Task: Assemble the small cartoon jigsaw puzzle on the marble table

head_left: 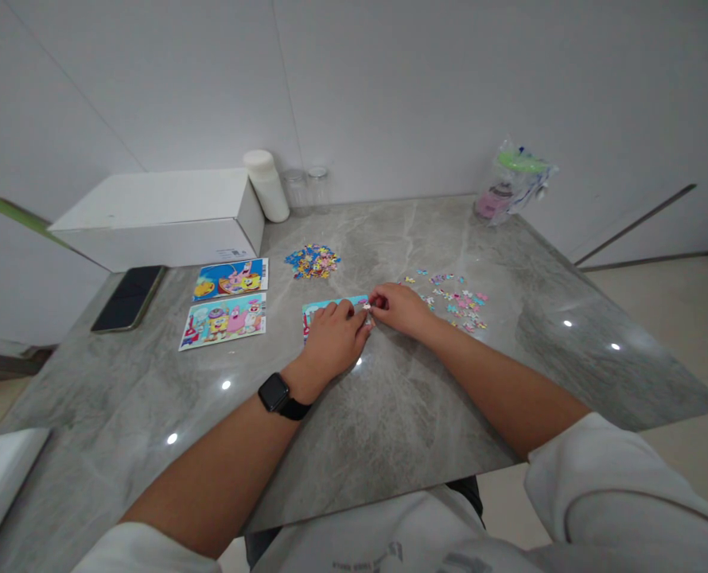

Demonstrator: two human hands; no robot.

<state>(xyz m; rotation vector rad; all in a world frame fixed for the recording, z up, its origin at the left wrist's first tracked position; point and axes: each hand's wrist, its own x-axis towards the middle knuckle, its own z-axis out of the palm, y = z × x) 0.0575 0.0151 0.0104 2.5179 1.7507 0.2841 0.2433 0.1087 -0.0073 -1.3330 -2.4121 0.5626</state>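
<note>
Everything on the grey tabletop (pixel 390 398) sits around the part-built puzzle strip (pixel 330 305), a teal band lying near the middle. Far left of the strip is a dark phone (pixel 128 297), and behind that a long white box (pixel 163 219). Just left of the strip lie two cartoon picture cards (pixel 227 300), one above the other. Behind the strip is a tight heap of pieces (pixel 312 261), and well behind that, by the wall, a white canister (pixel 266 185).

The left hand (pixel 333 338), with a black watch (pixel 274 392) at the wrist, lies palm-down over the strip's near edge. Its fingers are bent and pin the strip rather than grip it. At the strip's right end the right hand (pixel 402 309) has its fingertips pinched shut on a small puzzle piece (pixel 368 312), which touches or nearly touches that end; it is too small for me to tell which. Right of the strip are scattered pieces (pixel 457 306), pink and pale, and far behind those a plastic bag (pixel 512 183).

To my eye the piece is being fitted at that end. It would go best with the left hand pressing flat so the strip cannot slide on the glossy stone. The piece should be turned until its tabs line up, then pushed straight down, not forced sideways, which could pop the joined pieces apart.
</note>
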